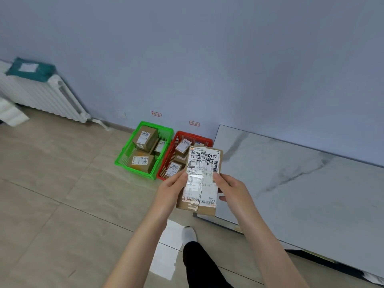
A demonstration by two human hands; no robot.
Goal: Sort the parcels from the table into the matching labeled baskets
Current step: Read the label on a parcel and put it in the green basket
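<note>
**Cardboard parcel held in both hands beside the baskets**

A plain pale-blue wall point(207, 59) is met by a floor point(52, 194) of large, matt beige tiles. At the far left a white ribbed radiator point(41, 96) is seen, with a teal plastic mailer point(31, 69) laid flat on top. Against the foot of the wall two rectangular plastic baskets with slatted sides are set side by side and touching: a green basket point(135, 170) on the left and a red basket point(169, 159) on the right. A small red-printed label point(156, 114) is stuck to the wall above the green one and a second label point(194, 123) above the red one; their writing cannot be read. Brown cardboard boxes with white shipping labels are held in both baskets, among them a box point(145, 138) in the green one and a box point(182, 146) in the red one. The right of the scene is taken up by a table point(291, 183) with a smooth, grey-veined marble-patterned top.

A flat cardboard parcel point(204, 177) is held in the air at the table's near left corner, partly covering the red basket in the view. Its upper face is covered by a white barcode label with black handwriting and a strip of glossy tape. It is gripped at its left edge by the left hand point(170, 192) and at its right edge by the right hand point(230, 190), with each thumb laid on the label face and the fingers curled beneath.
</note>
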